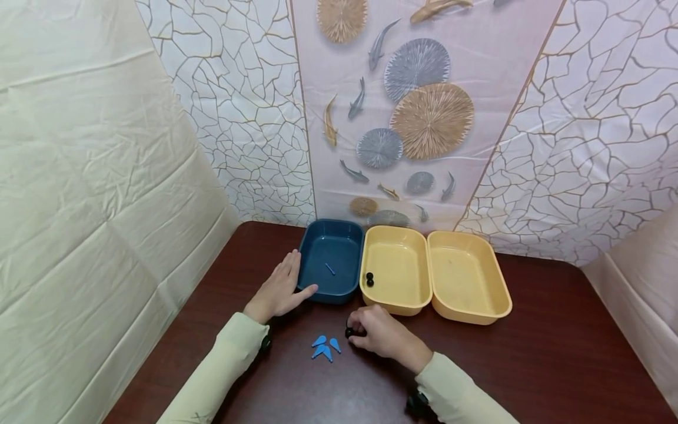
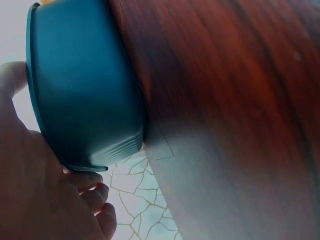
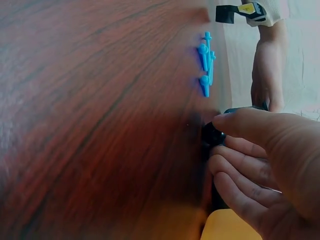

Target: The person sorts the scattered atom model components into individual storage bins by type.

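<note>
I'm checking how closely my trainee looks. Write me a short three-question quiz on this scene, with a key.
1. How many blue teardrop-shaped pieces lie on the table?
2. True or false: the left hand touches the dark blue bin.
3. In the head view, which bin has black items inside?
A) dark blue bin
B) middle yellow bin
C) yellow bin at the right end

Key: 1. Four; 2. True; 3. B
</note>
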Demonstrator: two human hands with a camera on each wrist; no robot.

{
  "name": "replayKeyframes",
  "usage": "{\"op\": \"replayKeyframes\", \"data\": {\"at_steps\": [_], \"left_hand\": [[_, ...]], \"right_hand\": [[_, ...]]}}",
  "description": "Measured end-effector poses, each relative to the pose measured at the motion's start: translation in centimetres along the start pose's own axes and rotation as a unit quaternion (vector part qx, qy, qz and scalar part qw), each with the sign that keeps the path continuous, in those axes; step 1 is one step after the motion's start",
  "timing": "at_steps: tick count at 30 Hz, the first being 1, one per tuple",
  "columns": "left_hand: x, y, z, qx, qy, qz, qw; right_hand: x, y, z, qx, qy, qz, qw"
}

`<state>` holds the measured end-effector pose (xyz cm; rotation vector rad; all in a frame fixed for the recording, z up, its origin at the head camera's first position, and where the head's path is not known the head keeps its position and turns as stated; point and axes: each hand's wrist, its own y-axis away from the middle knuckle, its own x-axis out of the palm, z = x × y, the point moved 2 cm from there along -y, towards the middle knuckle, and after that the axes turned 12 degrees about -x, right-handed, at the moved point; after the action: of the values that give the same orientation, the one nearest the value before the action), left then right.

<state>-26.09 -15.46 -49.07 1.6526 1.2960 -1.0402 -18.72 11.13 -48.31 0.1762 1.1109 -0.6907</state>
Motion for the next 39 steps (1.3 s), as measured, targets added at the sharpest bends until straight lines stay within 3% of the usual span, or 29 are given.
{"op": "replayKeyframes", "data": {"at_steps": [15, 26, 39], "left_hand": [[0.1, 0.1, -0.1, 0.005, 0.01, -0.004, 0.9999], [-0.1, 0.1, 0.0, 0.007, 0.003, -0.005, 1.0], [-0.1, -0.1, 0.1, 0.007, 0.001, -0.001, 1.0]], "right_hand": [[0.5, -0.1, -0.1, -0.006, 0.02, 0.001, 0.9998], [-2.9, 0.1, 1.2, 0.01, -0.012, -0.013, 0.9998], [-8.1, -0.2, 2.2, -0.004, 0.049, -0.068, 0.9965]]}}
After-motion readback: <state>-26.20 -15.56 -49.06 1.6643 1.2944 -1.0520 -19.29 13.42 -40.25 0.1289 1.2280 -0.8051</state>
